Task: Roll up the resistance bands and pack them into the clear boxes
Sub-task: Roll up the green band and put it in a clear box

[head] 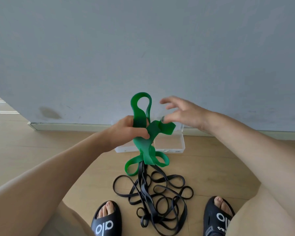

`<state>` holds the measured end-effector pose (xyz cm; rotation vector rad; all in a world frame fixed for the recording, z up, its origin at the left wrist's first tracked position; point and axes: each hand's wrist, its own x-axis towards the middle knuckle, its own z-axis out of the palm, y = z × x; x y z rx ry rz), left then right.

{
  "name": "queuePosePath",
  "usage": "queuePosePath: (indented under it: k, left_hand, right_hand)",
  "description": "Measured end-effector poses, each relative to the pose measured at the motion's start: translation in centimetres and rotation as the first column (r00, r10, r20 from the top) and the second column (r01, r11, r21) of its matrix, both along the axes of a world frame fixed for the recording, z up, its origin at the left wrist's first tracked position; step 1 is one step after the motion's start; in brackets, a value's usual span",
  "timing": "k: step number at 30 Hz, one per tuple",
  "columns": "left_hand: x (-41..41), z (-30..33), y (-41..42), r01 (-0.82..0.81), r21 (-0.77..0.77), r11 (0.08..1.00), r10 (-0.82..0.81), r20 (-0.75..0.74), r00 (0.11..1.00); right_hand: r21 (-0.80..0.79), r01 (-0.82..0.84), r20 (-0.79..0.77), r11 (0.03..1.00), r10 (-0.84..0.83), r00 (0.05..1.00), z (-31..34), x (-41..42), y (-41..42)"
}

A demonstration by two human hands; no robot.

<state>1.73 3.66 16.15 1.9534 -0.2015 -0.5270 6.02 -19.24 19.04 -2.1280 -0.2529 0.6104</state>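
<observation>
Green band held upright in the left hand, right hand reaching in from beside it

The left hand (pixel 126 129) pinches the green band (pixel 144 133) at mid-length, its long axis near vertical: one loop stands above the fist, the tail hangs to the floor (pixel 41 142). The right hand (pixel 180 113), fingers spread and gripping nothing, sits just right of the band, its thumb at a folded flap. The clear box (pixel 170 143) lies open on the floor directly behind. Black bands (pixel 153 193) sprawl tangled below, between two black slippers (pixel 107 220), and seem caught on the green tail, likely to drag
</observation>
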Motion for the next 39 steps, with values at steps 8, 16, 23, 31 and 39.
queuePosePath:
  k: [8,16,23,31,39]
  left_hand:
    - [0.4,0.6,0.4,-0.107,-0.219,0.97,0.098,-0.048,0.994]
    - [0.7,-0.1,2.0,-0.186,-0.126,0.974,0.172,-0.113,0.979]
    - [0.8,-0.1,3.0,-0.248,0.046,0.968,0.251,-0.069,0.965]
    - [1.1,-0.5,2.2,-0.212,0.157,0.965,0.218,-0.022,0.976]
    - [1.2,-0.4,1.8,-0.213,0.148,0.966,0.224,-0.058,0.973]
  right_hand:
    - [-0.169,-0.233,-0.09,0.958,0.22,0.971,-0.9,-0.7,-0.3]
    - [-0.405,-0.17,0.124,0.898,0.238,0.963,0.0,-0.9,-1.3]
    - [0.181,-0.018,-0.195,0.983,0.054,0.979,0.5,-0.7,-3.7]
    - [0.272,0.14,-0.352,0.952,-0.037,0.935,0.1,-0.6,-3.8]
    - [-0.386,0.129,0.463,0.914,0.07,0.884,-1.6,-0.1,-3.0]
